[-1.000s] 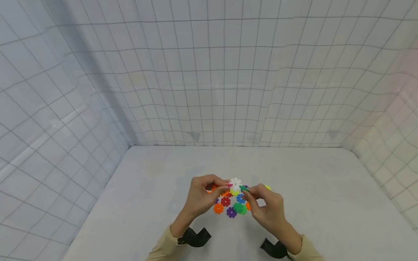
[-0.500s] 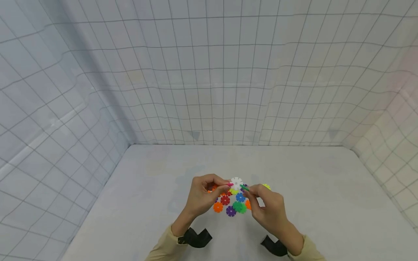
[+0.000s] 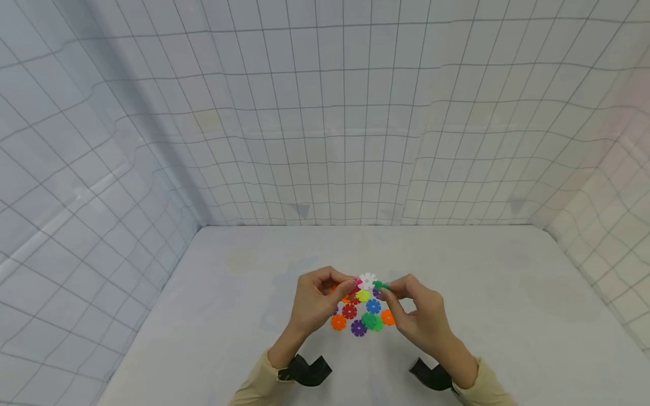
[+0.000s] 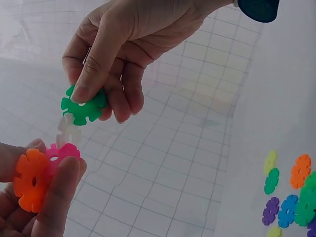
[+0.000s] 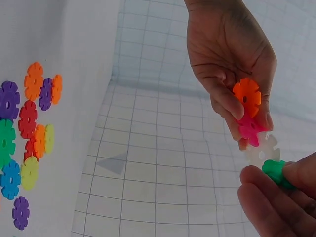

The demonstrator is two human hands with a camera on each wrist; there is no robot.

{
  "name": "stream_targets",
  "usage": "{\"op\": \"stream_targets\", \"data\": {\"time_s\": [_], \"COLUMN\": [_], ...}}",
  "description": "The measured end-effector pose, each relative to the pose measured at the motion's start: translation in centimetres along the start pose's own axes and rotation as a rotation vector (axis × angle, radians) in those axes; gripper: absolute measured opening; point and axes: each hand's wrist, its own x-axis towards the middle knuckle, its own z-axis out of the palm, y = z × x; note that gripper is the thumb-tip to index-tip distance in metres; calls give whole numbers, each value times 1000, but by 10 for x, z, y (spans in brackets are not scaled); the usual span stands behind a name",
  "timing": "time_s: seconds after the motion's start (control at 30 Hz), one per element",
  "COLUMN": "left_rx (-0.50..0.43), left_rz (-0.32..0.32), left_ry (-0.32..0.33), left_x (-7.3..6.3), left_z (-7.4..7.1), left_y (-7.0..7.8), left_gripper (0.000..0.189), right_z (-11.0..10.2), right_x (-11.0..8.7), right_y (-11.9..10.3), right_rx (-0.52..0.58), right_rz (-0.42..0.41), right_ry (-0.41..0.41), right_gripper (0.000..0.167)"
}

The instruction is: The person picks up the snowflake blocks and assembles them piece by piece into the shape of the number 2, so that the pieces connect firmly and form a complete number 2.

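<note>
My left hand [image 3: 315,301] pinches a pink notched snowflake disc [image 4: 63,154] with an orange disc [image 5: 247,96] attached to it. A white disc [image 3: 367,281] joins the pink one edge to edge, at an angle. Thumb and fingertips of my right hand [image 3: 424,316] hold a green disc [image 4: 84,106] whose rim meets the white disc's edge; how deep the slots sit in each other I cannot tell. The linked pieces are held up between both hands, above the table. In the right wrist view, fingers partly cover the green disc.
Several loose discs lie on the white table [image 3: 228,316] below the hands, among them a red [image 3: 349,311], a blue [image 3: 373,306] and a purple one [image 3: 359,328]. White grid-lined curtains [image 3: 325,141] stand behind and at both sides.
The green disc has turned from edge-on to showing more of its face as my right hand rotates slightly. More of the pink disc shows too. Both hands stay close together.
</note>
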Motion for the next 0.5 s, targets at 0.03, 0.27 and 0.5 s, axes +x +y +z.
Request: {"op": "stream_targets", "data": {"time_s": [0.03, 0.27, 0.5], "left_rx": [11, 27, -19], "left_rz": [-27, -145, -178], "left_ry": [10, 81, 76], "left_x": [0, 1, -1], "left_z": [0, -8, -9], "left_y": [2, 8, 8], "left_gripper": [6, 7, 8], "right_z": [0, 1, 2], "right_x": [0, -1, -1], "right_y": [0, 1, -1], "right_rx": [0, -41, 206], "right_rz": [18, 20, 157], "right_ry": [-12, 48, -16], "right_gripper": [21, 24, 33]}}
